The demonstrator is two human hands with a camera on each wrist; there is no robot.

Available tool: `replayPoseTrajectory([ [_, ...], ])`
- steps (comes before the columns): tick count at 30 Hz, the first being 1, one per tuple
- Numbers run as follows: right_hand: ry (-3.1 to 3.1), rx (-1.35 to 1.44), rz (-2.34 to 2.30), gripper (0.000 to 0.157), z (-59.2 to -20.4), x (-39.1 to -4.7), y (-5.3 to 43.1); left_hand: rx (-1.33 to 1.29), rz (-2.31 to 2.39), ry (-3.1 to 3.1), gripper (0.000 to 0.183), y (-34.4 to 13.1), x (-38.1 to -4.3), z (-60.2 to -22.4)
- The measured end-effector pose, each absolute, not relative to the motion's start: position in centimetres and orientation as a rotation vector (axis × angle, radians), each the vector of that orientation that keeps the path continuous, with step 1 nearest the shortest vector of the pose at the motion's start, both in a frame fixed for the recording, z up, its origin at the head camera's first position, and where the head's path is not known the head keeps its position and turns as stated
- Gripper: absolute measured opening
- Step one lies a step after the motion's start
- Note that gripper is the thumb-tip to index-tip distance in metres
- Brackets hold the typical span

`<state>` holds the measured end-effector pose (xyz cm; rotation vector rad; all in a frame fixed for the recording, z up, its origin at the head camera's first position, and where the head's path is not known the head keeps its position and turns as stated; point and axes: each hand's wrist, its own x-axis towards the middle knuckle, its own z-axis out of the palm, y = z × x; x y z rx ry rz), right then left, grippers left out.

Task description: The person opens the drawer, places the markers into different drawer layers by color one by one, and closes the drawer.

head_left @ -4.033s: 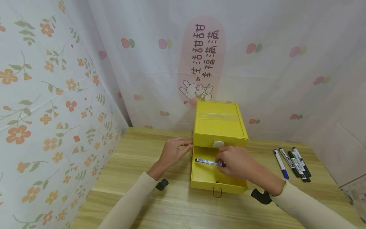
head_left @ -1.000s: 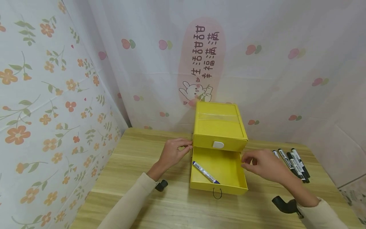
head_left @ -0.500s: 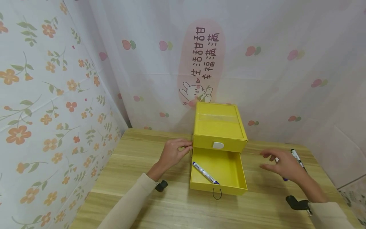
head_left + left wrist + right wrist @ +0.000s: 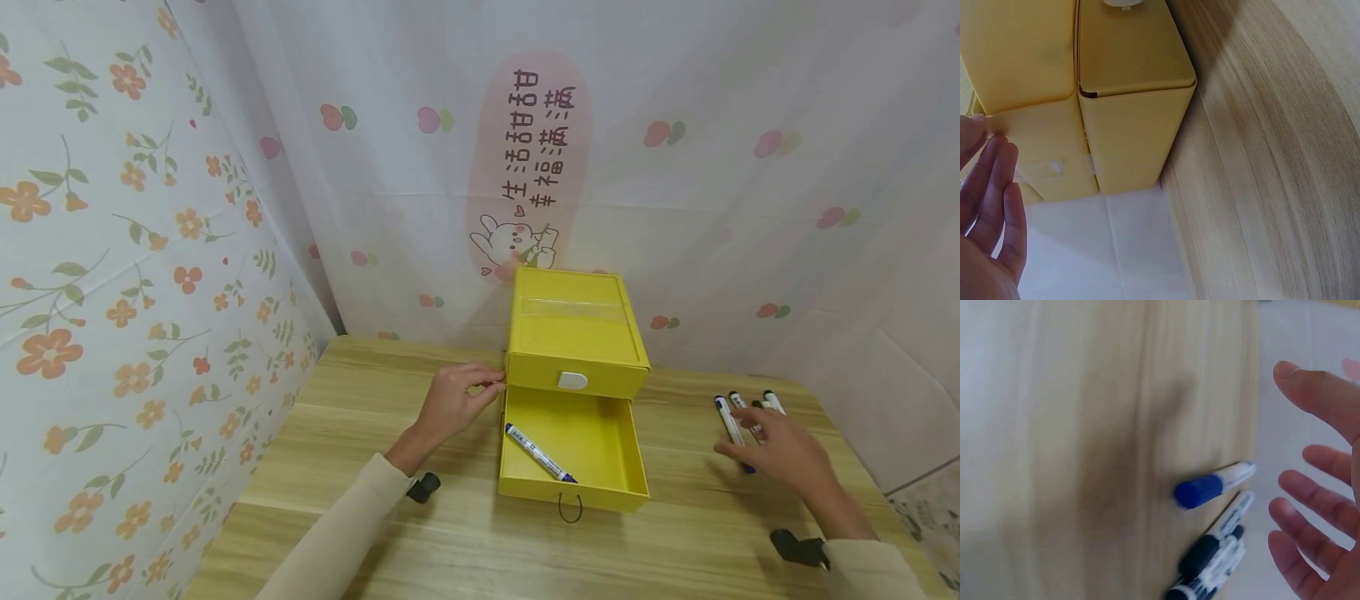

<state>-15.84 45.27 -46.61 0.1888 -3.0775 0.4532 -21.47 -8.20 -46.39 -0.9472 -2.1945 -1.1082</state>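
Observation:
A yellow two-tier drawer box (image 4: 573, 321) stands on the table, its lower drawer (image 4: 588, 433) pulled out. Inside that drawer, a blue marker (image 4: 540, 452) lies slantwise. My left hand (image 4: 456, 404) pinches the side edge of the box's lower casing (image 4: 1038, 140) between thumb and fingers. Far to the right, my right hand (image 4: 787, 454) hovers over the loose markers, thumb and fingers spread, holding nothing. Below it lies a second blue marker (image 4: 1200, 489), with several black-capped markers (image 4: 1200, 556) beside it; the hand partly hides them in the head view.
A wooden table (image 4: 360, 417) bears everything. Behind it hangs a printed curtain (image 4: 397, 192), and a floral curtain (image 4: 127, 308) hangs at the left. The drawer's loop handle (image 4: 570, 507) sticks out towards the front. A white tab (image 4: 573, 381) marks the upper drawer.
My right hand has let go of the blue marker, which now lies in the drawer, and has moved right to above the loose markers. My left hand stays at the box.

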Motion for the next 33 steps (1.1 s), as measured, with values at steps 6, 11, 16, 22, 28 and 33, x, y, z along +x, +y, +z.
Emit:
replayPoseTrajectory([
  [6, -3.115, 0.095, 0.42, 0.089, -47.8, -15.7, 46.3, -0.954, -1.116, -2.192, 0.016, -8.2, -21.5, -46.4],
  [11, -3.11, 0.02, 0.434, 0.094, -48.6, -15.2, 46.4, -0.964, -1.123, -2.178, 0.016, -8.2, -21.6, -46.5],
  [16, -3.112, 0.002, 0.424, 0.089, -49.2, -15.2, 46.5, -0.973, -1.143, -2.173, 0.016, -8.1, -21.7, -46.6],
  [22, -3.096, -0.031, 0.448, 0.086, -49.8, -15.4, 46.5, -0.968, -1.161, -2.178, 0.016, -8.2, -21.5, -46.5],
  [28, -3.026, -0.099, 0.48, 0.081, -50.5, -15.4, 46.5, -0.962, -1.165, -2.195, 0.015, -8.2, -21.5, -46.4],
  [33, -2.996, -0.187, 0.498, 0.073, -50.7, -15.3, 46.2, -0.962, -1.156, -2.188, 0.014, -8.2, -21.6, -46.5],
])
